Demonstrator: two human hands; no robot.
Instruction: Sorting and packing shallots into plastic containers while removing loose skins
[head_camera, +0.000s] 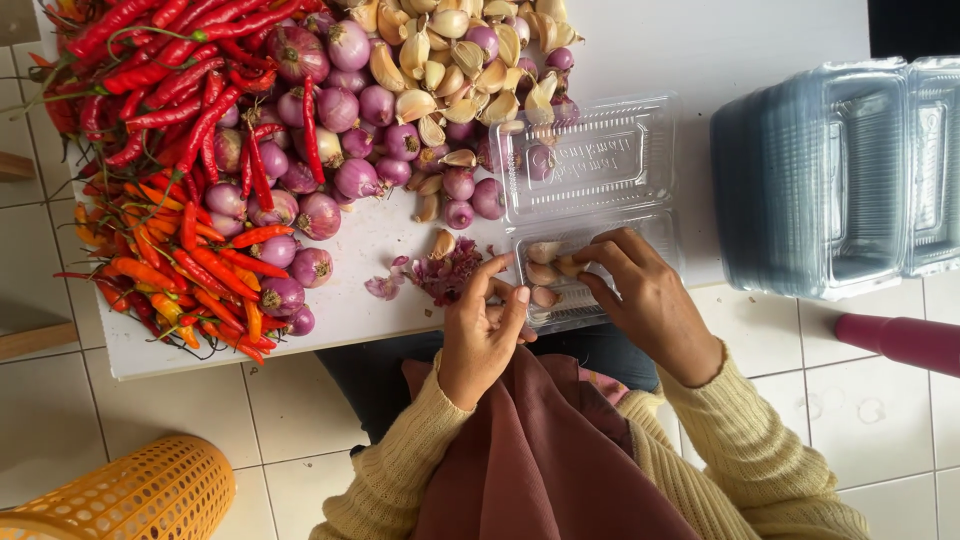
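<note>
An open clear plastic clamshell box (592, 170) lies at the near edge of a white table (400, 255), with a few garlic cloves (545, 270) in its lower half. My right hand (640, 290) reaches into that half, fingertips on the cloves. Just left of the box, my left hand (485, 325) hovers at the table's edge with fingers loosely curled and nothing visible in them. It is next to a small heap of purple shallot skins (445, 270).
Red and orange chillies (170, 130) cover the table's left. Shallots (340, 130) and garlic cloves (460, 55) fill the middle. A stack of clear boxes (840, 170) stands at right. An orange basket (130, 495) and a pink object (900, 340) sit on the tiled floor.
</note>
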